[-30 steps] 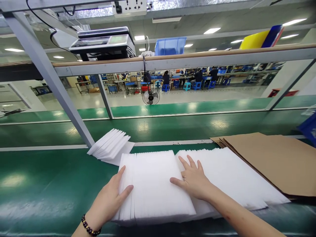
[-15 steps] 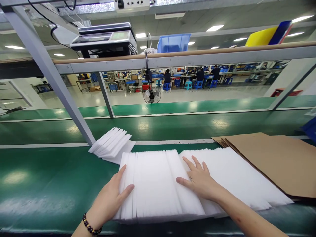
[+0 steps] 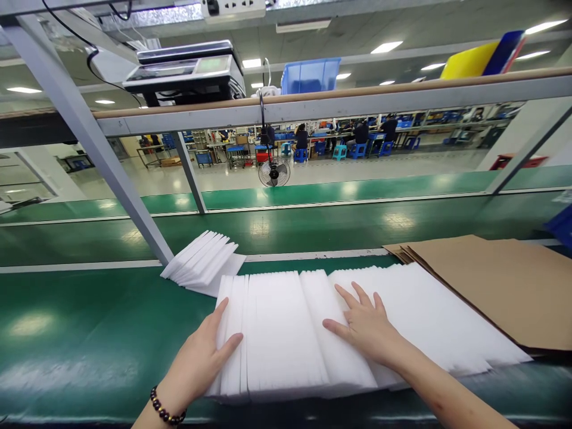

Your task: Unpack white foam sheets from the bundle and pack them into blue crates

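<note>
A row of white foam sheets (image 3: 274,333), leaning and overlapping, spreads across the green worktop in front of me. My left hand (image 3: 203,351), a beaded bracelet at its wrist, rests against the row's left end with thumb and fingers apart. On the right part of the row lies my right hand (image 3: 364,325), fingers spread flat on the sheets. Under and beyond it, more white sheets (image 3: 429,322) fan out to the right. Behind my left hand, a smaller fanned pile of white sheets (image 3: 201,262) sits by the metal post.
Brown cardboard sheets (image 3: 500,286) lie at the right. A slanted grey post (image 3: 96,143) rises at the left. A shelf above carries a weighing scale (image 3: 187,71) and a blue bin (image 3: 310,76). A small fan (image 3: 274,173) hangs below it. People sit at far benches.
My right hand has shifted slightly to the right, and the sheets under it have slid along, widening the fan. My left hand stays at the left end.
</note>
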Motion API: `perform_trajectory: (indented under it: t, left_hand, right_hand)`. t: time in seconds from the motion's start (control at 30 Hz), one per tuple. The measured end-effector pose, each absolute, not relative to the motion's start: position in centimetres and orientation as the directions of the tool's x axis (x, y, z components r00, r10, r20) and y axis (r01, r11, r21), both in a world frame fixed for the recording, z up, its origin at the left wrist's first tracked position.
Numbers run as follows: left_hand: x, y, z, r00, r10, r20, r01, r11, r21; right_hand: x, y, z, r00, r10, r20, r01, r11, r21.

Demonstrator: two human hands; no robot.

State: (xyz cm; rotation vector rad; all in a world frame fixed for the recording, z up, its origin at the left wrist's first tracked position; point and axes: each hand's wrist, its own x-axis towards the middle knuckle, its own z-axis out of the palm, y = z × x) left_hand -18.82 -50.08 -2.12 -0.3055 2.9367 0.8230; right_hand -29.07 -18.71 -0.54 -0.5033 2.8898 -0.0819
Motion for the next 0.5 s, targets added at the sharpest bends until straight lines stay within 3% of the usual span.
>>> perform_trajectory:
  t: [0.27, 0.5]
  left_hand:
    - [-18.76, -50.1, -2.0, -0.979, -0.166, -0.114, -0.201, 0.818, 0.538]
    - [-18.86, -49.92, -1.45, -0.981, -0.165, -0.101, -0.193, 0.82, 0.538]
  right_hand:
    - [-28.79, -18.75, -0.84, -0.946, -0.288, -0.149, -0.269, 0.954, -0.133]
    - [-28.33, -19.45, -0.68, -0.896, -0.433, -0.104, -0.407, 0.891, -0.2]
